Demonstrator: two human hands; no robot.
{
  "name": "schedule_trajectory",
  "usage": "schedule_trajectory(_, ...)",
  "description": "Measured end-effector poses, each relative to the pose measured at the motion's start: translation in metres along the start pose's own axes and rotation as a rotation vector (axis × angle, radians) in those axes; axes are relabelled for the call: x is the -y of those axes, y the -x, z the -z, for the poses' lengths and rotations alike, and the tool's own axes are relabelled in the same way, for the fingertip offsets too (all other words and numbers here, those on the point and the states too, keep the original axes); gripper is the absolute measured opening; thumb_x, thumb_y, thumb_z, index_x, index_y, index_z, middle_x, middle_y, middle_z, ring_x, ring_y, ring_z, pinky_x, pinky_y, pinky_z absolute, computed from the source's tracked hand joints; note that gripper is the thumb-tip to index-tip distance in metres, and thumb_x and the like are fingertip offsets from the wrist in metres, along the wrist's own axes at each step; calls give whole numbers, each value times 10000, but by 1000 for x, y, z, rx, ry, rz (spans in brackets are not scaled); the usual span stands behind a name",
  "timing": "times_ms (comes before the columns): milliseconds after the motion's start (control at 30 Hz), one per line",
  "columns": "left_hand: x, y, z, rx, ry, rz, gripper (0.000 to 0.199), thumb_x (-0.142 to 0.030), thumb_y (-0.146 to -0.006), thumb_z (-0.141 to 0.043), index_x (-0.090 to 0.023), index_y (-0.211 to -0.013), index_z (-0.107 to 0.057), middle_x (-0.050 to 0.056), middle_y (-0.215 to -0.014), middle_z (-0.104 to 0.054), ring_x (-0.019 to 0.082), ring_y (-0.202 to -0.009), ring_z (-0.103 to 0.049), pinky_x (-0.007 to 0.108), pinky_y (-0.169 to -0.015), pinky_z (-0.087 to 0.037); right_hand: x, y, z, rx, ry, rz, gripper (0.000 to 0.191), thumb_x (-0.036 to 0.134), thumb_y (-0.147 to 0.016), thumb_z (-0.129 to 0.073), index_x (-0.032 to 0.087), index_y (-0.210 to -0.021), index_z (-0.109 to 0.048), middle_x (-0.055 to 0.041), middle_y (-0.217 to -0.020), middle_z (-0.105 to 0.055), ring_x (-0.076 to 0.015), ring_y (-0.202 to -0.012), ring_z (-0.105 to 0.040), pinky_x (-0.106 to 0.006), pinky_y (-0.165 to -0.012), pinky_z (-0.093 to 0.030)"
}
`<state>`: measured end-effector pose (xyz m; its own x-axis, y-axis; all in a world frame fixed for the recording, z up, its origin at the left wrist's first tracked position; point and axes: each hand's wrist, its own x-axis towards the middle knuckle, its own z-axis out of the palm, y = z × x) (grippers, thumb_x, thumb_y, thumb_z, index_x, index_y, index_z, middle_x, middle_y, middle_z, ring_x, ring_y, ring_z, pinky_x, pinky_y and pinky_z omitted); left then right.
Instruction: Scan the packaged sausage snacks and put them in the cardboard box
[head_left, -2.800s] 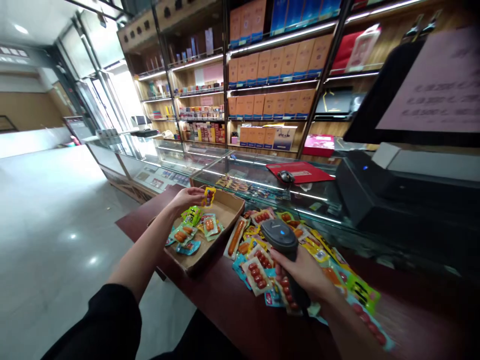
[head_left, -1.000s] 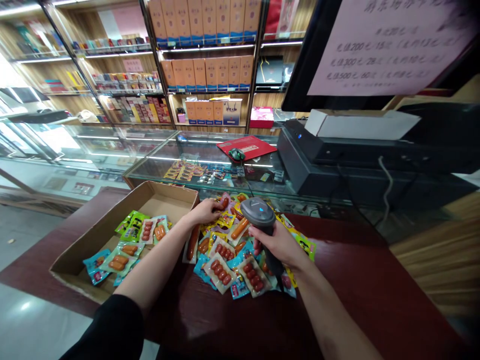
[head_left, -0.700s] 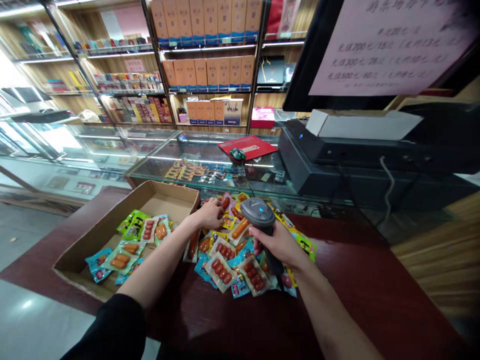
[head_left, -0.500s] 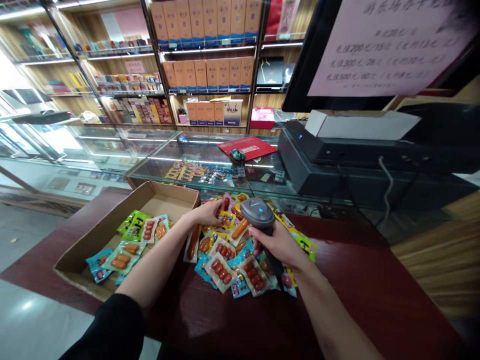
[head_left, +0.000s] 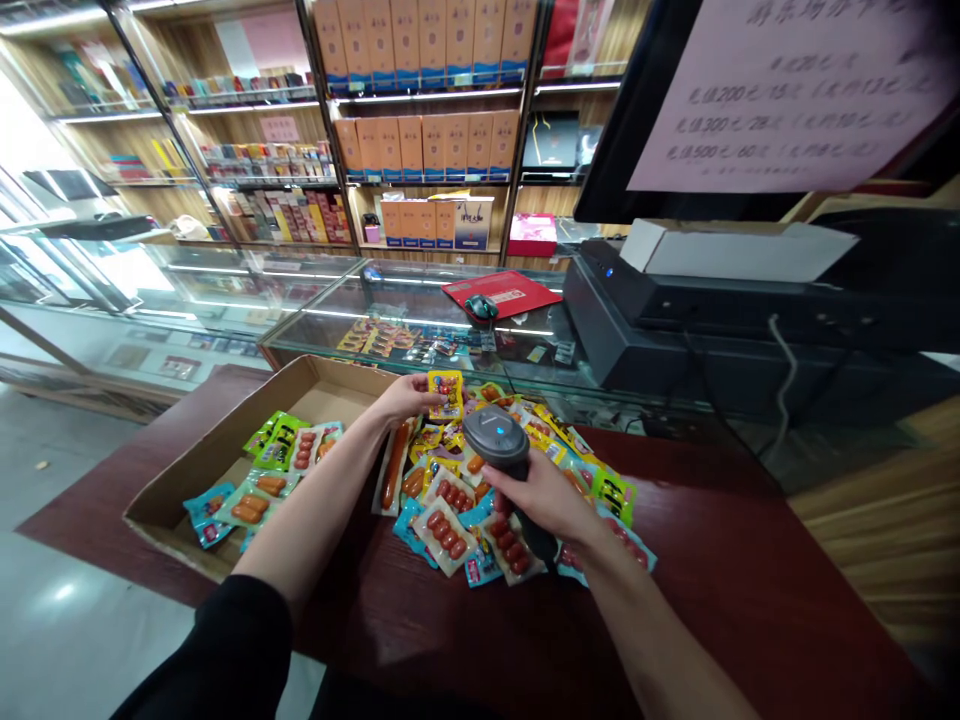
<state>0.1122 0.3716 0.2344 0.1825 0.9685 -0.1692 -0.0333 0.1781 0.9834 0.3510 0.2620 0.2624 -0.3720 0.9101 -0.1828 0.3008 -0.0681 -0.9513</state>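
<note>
A small yellow snack packet (head_left: 445, 395) is pinched in my left hand (head_left: 406, 398), raised over the back of the pile. My right hand (head_left: 541, 490) is wrapped round the handle of a grey barcode scanner (head_left: 496, 434), whose head points toward the packet. Beneath both hands lies a heap of packaged sausages (head_left: 445, 537) in clear, blue, yellow and green wrappers. To the left, an open cardboard box (head_left: 176, 545) holds several packets, green, clear and blue; my left forearm partly covers its right side.
Behind the dark red table (head_left: 720, 560) is a glass display counter (head_left: 330, 310) with a red mat (head_left: 525, 292) and a mouse (head_left: 481, 307). A monitor and black machine (head_left: 660, 310) stand at the right. Stocked shelves line the back.
My left hand has lifted the yellow packet up from the pile. The scanner in my right hand has shifted slightly left, uncovering packets at the pile's right side. The view has shifted a little.
</note>
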Motion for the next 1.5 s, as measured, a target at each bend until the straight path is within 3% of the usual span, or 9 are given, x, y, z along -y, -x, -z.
schedule_trajectory(167,3,-3,5,-77,62,11,448,-263,-468,-898,-123,-835,-682,58,-809,-725,168,-704,-687,278,-687,-558,-1,0,-5,33,-3,-41,222,401,-787,-655,209,-744,-552,29,-498,-601,-143,-433,-583,-248,-437,-458)
schedule_trajectory(733,7,-7,9,-48,19,-9,473,-291,-459,-892,-114,-855,-706,64,-803,-730,174,-686,-682,266,-639,-544,-2,-1,-4,21,2,-9,219,398,-784,-657,202,-818,-565,31,-502,-603,-141,-434,-580,-234,-425,-443)
schedule_trajectory(1000,-18,3,8,-106,-25,-94,454,-314,-507,-879,-108,-875,-711,80,-821,-725,146,-631,-652,235,-557,-495,7,4,-5,12,-35,-15,253,395,-757,-684,206,-852,-544,41,-523,-601,-139,-426,-575,-244,-429,-450)
schedule_trajectory(1133,-42,27,38,-170,-65,-151,518,-311,-510,-878,-130,-967,-716,85,-926,-730,169,-767,-676,266,-663,-523,10,7,-5,-3,36,-53,283,443,-774,-660,188,-853,-565,18,-530,-621,-148,-452,-588,-247,-444,-455)
schedule_trajectory(1233,-52,60,77,-276,-104,-164,548,-340,-484,-890,-123,-955,-711,88,-918,-729,183,-780,-682,302,-709,-535,10,8,-6,38,84,-18,297,467,-783,-647,180,-783,-569,-6,-538,-635,-151,-467,-593,-249,-462,-459)
schedule_trajectory(1367,-57,113,125,-452,-98,-156,544,-368,-467,-900,-111,-893,-679,79,-832,-717,164,-711,-676,278,-655,-531,7,9,-11,77,79,-3,339,502,-779,-641,194,-678,-541,-16,-520,-621,-151,-441,-574,-259,-440,-441)
schedule_trajectory(1500,-63,150,147,-524,-56,-165,522,-372,-519,-887,-124,-916,-656,69,-793,-708,141,-689,-674,252,-645,-527,5,8,-14,109,41,-23,342,509,-762,-656,193,-687,-546,-13,-530,-616,-166,-460,-603,-269,-454,-451)
